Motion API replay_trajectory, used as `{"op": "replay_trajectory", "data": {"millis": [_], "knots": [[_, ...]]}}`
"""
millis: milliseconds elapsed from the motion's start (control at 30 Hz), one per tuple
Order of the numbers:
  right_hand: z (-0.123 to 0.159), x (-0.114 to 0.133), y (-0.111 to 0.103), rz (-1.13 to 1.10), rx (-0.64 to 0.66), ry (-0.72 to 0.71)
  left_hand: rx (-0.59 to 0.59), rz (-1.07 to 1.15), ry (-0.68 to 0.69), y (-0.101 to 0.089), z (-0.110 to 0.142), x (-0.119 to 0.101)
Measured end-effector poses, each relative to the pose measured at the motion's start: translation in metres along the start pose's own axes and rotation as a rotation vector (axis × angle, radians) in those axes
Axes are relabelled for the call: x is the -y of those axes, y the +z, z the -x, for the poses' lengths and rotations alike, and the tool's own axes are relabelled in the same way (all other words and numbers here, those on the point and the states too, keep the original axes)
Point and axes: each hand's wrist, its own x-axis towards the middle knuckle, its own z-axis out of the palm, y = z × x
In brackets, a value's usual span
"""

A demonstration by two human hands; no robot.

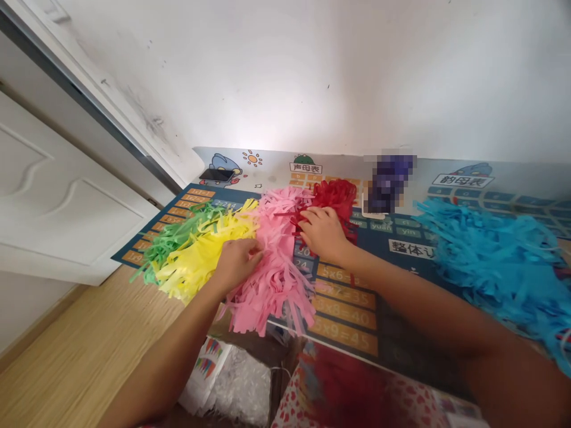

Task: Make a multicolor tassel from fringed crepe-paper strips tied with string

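Two bare forearms reach across a printed study mat (345,309), the left hand (238,264) and right hand (323,235) side by side in a bank of shredded coloured paper. The left hand, wrist low, lies curled on the pink paper fringe (272,285), its fingertips down among the strips close to where pink meets yellow; whether it pinches anything cannot be told. The right hand, angled inward with fingers close together and gently bent, presses over the join of the pink fringe and the red paper fringe (334,199), with no clear pinch showing.

The fringes lie in a loose row on the mat, each a mass of narrow ragged strips: green paper fringe (178,238) at the far left, overlapped by yellow paper fringe (200,261), then pink, then red. A blue paper fringe (495,267) sits well apart to the right, beyond the right forearm, running out of frame.

The mat carries multiplication sums and pinyin charts. A smartphone (217,175) lies at its far edge, against a white wall (312,71), and a pixelated dark-blue object (388,184) stands just beyond the red strips. A white door (66,190) fills the left side, with bubble wrap (241,380) below the mat's near edge.
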Motion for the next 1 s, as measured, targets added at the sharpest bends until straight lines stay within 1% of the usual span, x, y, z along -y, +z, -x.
{"op": "replay_trajectory", "data": {"millis": [67,100,167,267,367,567,733,833,900,933,1000], "knots": [[0.0,0.011,0.0,-0.055,0.047,-0.059,-0.015,0.001,-0.001,0.0,0.002,0.002],[0.0,0.017,0.001,-0.08,0.078,-0.06,-0.021,0.0,-0.002,0.0,0.002,0.002],[-0.002,0.026,0.003,-0.118,0.123,-0.018,-0.032,0.002,-0.002,0.0,0.002,0.003],[-0.006,0.033,0.004,-0.155,0.102,0.086,-0.046,0.0,-0.009,-0.002,0.003,0.004],[-0.013,0.033,0.005,-0.183,0.064,0.138,-0.043,-0.002,-0.018,-0.003,0.004,0.003],[-0.016,0.026,0.013,-0.189,0.13,0.151,-0.053,0.0,-0.033,-0.005,0.003,0.003],[-0.013,0.025,0.018,-0.191,0.14,0.17,-0.151,0.076,-0.098,-0.007,0.006,0.009],[-0.014,0.025,0.015,-0.194,0.145,0.147,-0.167,0.103,-0.119,-0.007,0.011,0.014],[-0.016,0.027,0.013,-0.185,0.161,0.097,-0.166,0.104,-0.103,-0.007,0.012,0.016],[-0.018,0.028,0.012,-0.178,0.178,0.061,-0.182,0.098,-0.087,-0.008,0.01,0.016],[-0.021,0.032,0.01,-0.164,0.214,-0.004,-0.259,0.079,-0.062,-0.011,0.002,0.013]]}}
